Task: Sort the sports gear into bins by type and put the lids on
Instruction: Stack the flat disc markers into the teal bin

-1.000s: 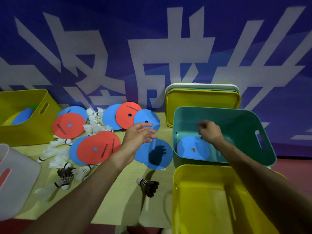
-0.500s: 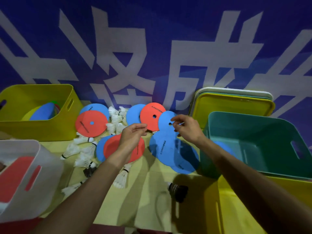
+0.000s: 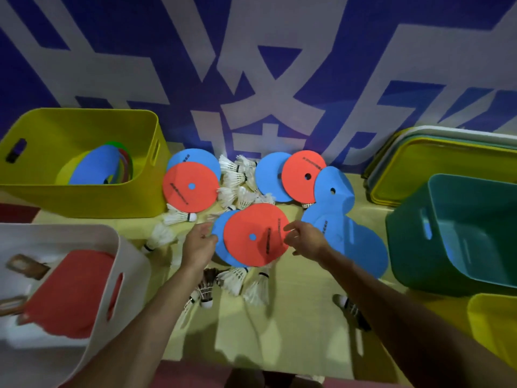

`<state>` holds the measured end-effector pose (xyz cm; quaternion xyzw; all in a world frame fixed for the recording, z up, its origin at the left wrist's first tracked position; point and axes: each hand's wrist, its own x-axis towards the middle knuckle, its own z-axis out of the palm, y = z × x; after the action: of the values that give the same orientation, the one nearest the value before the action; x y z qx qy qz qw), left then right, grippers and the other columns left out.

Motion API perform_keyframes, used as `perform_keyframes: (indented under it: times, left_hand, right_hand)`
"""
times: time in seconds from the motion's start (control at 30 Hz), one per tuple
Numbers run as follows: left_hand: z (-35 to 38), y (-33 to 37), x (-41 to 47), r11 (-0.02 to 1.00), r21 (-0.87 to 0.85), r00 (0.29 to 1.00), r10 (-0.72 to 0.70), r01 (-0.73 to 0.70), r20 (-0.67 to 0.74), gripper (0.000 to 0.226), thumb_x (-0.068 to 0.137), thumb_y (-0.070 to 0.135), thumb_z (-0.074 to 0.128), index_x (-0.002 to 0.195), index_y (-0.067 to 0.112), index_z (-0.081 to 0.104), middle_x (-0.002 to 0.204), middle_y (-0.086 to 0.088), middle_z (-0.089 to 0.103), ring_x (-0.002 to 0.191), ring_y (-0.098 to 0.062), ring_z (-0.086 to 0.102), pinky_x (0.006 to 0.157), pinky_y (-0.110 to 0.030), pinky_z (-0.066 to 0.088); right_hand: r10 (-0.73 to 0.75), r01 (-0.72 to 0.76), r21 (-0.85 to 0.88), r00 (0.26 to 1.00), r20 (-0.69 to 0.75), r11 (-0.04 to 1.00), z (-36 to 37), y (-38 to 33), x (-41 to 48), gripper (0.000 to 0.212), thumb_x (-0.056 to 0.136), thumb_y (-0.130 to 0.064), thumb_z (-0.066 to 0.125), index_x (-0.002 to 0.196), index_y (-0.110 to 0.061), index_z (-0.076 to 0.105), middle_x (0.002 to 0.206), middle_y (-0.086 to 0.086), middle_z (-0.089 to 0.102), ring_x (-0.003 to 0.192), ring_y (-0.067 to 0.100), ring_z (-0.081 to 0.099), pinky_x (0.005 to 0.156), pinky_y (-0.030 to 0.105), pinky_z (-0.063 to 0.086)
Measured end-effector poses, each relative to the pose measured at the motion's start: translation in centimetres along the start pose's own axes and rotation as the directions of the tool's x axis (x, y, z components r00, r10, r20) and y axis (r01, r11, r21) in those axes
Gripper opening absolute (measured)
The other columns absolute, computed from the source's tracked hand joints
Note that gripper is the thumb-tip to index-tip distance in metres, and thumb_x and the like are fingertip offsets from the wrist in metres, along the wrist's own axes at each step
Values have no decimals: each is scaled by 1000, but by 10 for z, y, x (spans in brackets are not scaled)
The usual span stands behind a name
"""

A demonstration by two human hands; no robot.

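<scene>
Flat red and blue discs lie scattered on the yellow table (image 3: 293,317) among white and dark shuttlecocks (image 3: 237,177). The nearest red disc (image 3: 254,236) lies on top of a blue disc (image 3: 221,242). My left hand (image 3: 200,243) is at the blue disc's left edge, fingers loosely curled. My right hand (image 3: 303,240) touches the red disc's right rim with its fingertips. Neither hand plainly grips anything. More blue discs (image 3: 349,239) lie to the right, beside the teal bin (image 3: 414,233).
A yellow bin (image 3: 84,203) at the back left holds coloured cone discs. The white bin (image 3: 131,264) at the near left holds red paddles. Another yellow bin (image 3: 492,326) is at the near right. Stacked lids (image 3: 436,161) lean on the blue wall.
The view swung left. My right hand left the teal bin, passed over the blue discs and came to the red disc's right edge. My left hand stayed at that disc pile's left side.
</scene>
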<state>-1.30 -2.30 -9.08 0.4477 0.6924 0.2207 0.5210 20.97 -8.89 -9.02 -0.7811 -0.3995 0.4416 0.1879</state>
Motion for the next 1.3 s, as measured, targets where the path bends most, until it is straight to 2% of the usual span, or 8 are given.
perform_keyframes:
  times: [0.13, 0.27, 0.37, 0.5, 0.6, 0.8, 1.03, 1.3]
  left_hand:
    - [-2, -10, 13, 999, 39, 992, -20, 15, 126, 48, 89, 3, 52, 136, 12, 48, 132, -7, 53, 120, -25, 52, 88, -32, 43]
    - [-2, -17, 24, 999, 27, 992, -33, 30, 121, 47, 88, 0, 56, 133, 10, 48, 118, -11, 59, 102, -26, 60, 82, -36, 51]
    - [0, -20, 22, 1000, 12, 986, -11, 9, 164, 35, 89, -3, 54, 122, 6, 59, 100, -7, 66, 87, -22, 64, 67, -29, 52]
    - [2, -17, 17, 999, -45, 972, 25, -15, 235, 28, 89, -4, 54, 114, 6, 63, 96, -5, 66, 88, -21, 66, 72, -32, 56]
    - [0, -12, 15, 996, -78, 965, 64, -46, 254, 23, 90, 1, 58, 109, 13, 63, 102, -6, 61, 87, -19, 65, 71, -30, 56]
    - [-1, -3, 9, 993, -92, 973, 86, -67, 213, 28, 91, 6, 59, 118, 13, 62, 105, -6, 66, 89, -19, 67, 70, -32, 58]
    - [4, 18, -17, 984, -103, 983, 155, -144, 103, 27, 90, 2, 55, 115, 12, 63, 106, -9, 67, 91, -22, 67, 74, -39, 59]
    - [37, 63, -65, 942, -165, 956, 292, -293, -28, 28, 88, -1, 55, 107, 18, 60, 100, -4, 65, 87, -16, 63, 69, -29, 55]
  right_hand:
    - [84, -84, -42, 996, 16, 996, 28, 5, 12, 25, 80, -7, 61, 105, -7, 62, 106, 17, 65, 100, 38, 62, 88, 51, 51]
    - [190, -188, 94, 981, -23, 978, 50, 3, 17, 25, 77, -12, 69, 100, -9, 58, 98, 12, 62, 90, 28, 59, 85, 43, 51]
    - [280, -278, 213, 960, 20, 937, 65, -4, 19, 49, 75, -15, 75, 116, -3, 50, 107, 12, 59, 101, 28, 58, 84, 38, 49]
    - [384, -335, 359, 920, -72, 871, 70, -11, 24, 62, 70, -14, 78, 121, 0, 46, 112, 15, 59, 103, 31, 59, 75, 36, 52]
    - [397, -302, 494, 913, -97, 815, 62, -8, 23, 32, 73, 0, 73, 98, -2, 54, 77, 6, 54, 83, 26, 56, 66, 33, 47]
    - [310, -255, 528, 951, -17, 810, 32, -13, 7, 8, 64, 9, 70, 68, 3, 66, 64, 13, 62, 59, 23, 61, 57, 28, 55]
    - [217, -86, 566, 962, -168, 820, -14, -19, -1, 26, 83, 10, 43, 87, -15, 50, 75, 10, 56, 60, 19, 57, 41, 27, 52]
    - [-5, 191, 513, 940, -342, 837, -98, -8, -28, 33, 82, 14, 47, 79, -19, 50, 61, 8, 57, 51, 20, 53, 46, 28, 50]
